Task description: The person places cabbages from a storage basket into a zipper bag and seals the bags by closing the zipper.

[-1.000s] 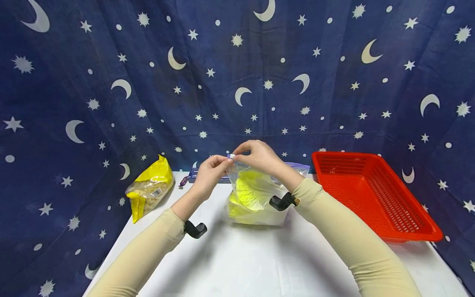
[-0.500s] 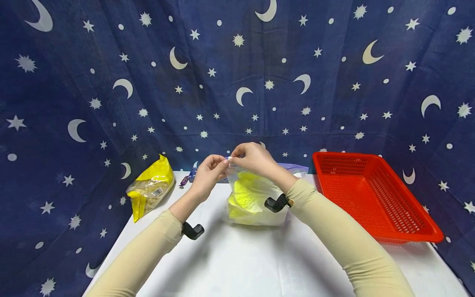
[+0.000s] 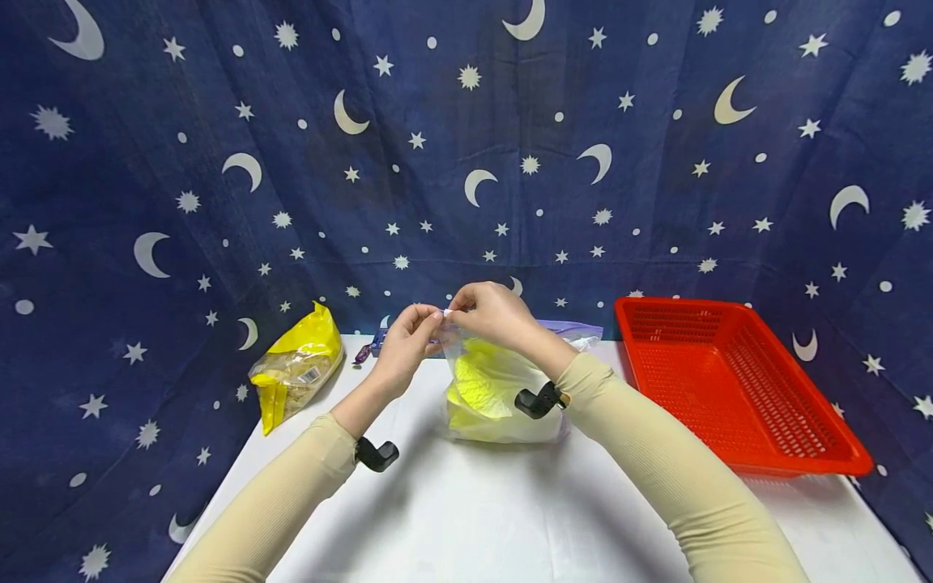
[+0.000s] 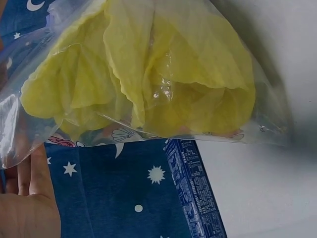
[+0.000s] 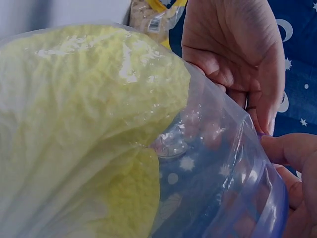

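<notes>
A clear zip bag (image 3: 528,429) with a purple top edge stands on the white table, holding pale yellow-green cabbage leaves (image 3: 477,385). At its upper left corner my left hand (image 3: 404,344) pinches the end of the zip edge. My right hand (image 3: 496,314) comes across the top and pinches a small white tab (image 3: 447,312) at that same corner, its fingertips right beside the left ones. In the right wrist view the purple zip edge (image 5: 280,198) curves down from the pinched corner. The left wrist view has the leaves (image 4: 193,54) filling the bag, with the left palm (image 4: 29,210) at its edge.
A red plastic basket (image 3: 700,389) stands on the right. On the left leans a yellow-and-clear food bag (image 3: 306,368). Behind the hands lie a blue printed box (image 4: 195,193) and a small purple wrapped piece (image 3: 362,355). A dark blue star-and-moon curtain (image 3: 408,194) hangs behind the table.
Both hands have shifted slightly left with the bag's corner, and the right hand sits a little lower. Both keep pinching the same corner.
</notes>
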The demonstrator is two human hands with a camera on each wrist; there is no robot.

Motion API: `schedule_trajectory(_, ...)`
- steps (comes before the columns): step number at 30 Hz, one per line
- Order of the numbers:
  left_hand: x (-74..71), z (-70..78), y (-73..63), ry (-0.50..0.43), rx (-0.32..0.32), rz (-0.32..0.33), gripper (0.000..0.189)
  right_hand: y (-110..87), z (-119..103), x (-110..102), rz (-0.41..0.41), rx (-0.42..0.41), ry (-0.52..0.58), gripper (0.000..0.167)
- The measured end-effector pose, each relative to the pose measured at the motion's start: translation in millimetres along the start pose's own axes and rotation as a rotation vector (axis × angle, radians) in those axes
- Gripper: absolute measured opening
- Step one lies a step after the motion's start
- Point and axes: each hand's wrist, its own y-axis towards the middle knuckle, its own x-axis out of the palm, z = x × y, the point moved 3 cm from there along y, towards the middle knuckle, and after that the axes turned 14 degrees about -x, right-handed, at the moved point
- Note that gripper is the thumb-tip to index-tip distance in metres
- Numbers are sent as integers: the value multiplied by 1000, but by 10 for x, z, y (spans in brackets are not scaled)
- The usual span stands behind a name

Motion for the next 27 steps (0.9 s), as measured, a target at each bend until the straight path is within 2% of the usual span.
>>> schedule_trajectory(5,-5,-4,-11,3,16,-2,14,7,-6,23,-9,-2,5,17)
schedule_trajectory(12,2,29,-10,167,129,105,14,24,-38,46,20,-32,-55,17)
schedule_trajectory(19,41,7,-50,111,205,132,12,36,-102,30,17,-78,-114,15)
schedule_trajectory(27,45,-19,-62,86,239,160,14,21,-85,19,18,-79,-133,13)
